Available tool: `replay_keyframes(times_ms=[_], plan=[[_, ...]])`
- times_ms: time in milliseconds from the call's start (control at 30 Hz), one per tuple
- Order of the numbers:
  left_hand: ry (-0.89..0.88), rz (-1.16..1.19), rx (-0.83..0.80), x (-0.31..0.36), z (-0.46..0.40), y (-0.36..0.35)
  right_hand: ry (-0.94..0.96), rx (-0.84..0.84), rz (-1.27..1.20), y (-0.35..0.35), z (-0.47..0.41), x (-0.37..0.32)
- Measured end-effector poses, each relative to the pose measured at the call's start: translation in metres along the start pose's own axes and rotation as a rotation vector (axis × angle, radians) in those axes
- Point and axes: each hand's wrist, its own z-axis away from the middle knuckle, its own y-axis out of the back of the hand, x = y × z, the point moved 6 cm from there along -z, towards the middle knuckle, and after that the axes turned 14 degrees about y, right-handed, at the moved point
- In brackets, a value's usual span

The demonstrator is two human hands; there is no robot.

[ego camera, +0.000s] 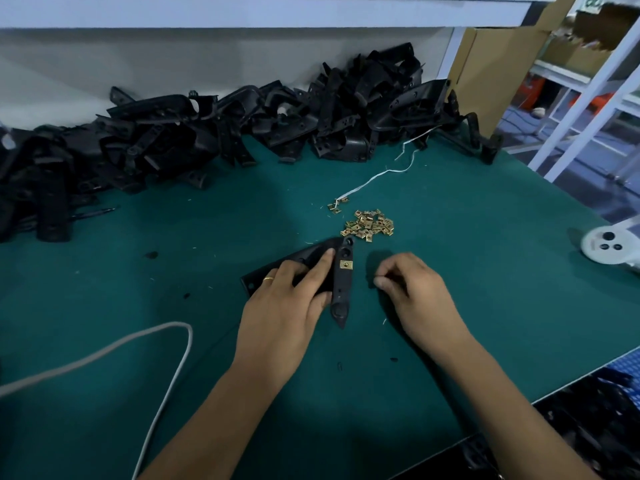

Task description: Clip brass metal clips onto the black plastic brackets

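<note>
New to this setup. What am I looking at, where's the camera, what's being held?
There is no machine here: a person works with bare hands, and the one picture comes from a camera worn on their head, looking forward and down. The left hand grips a black plastic bracket that already carries one brass clip. The right hand rests beside it with curled fingers; whether it pinches a clip cannot be told. On the green table lie a small heap of loose brass clips, a big pile of black brackets at the back, a white string and a pale cable.

Green bench (467, 271): bracket heap (207, 133), brass clips (369, 226), cable (166, 362).
</note>
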Motion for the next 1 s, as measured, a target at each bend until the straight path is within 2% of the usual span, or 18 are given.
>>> replay_keyframes(times_ms=[133,300,467,733,1000], plan=[[-0.039,-0.008,-0.012,0.003,0.002,-0.001,-0.142,0.211,-0.554,-0.003,0.039,-0.018],[-0.083,-0.031,-0.045,0.006,0.005,-0.004,-0.252,0.366,-0.883,-0.01,0.064,-0.03],[-0.09,-0.043,-0.062,0.007,0.006,-0.007,-0.302,0.355,-1.002,-0.014,0.062,-0.03],[-0.098,-0.027,-0.048,0.008,0.006,-0.005,-0.322,0.306,-0.927,-0.021,0.062,-0.037],[-0.124,-0.007,0.032,0.009,0.005,-0.002,-0.362,0.206,-1.03,-0.02,0.057,-0.039]])
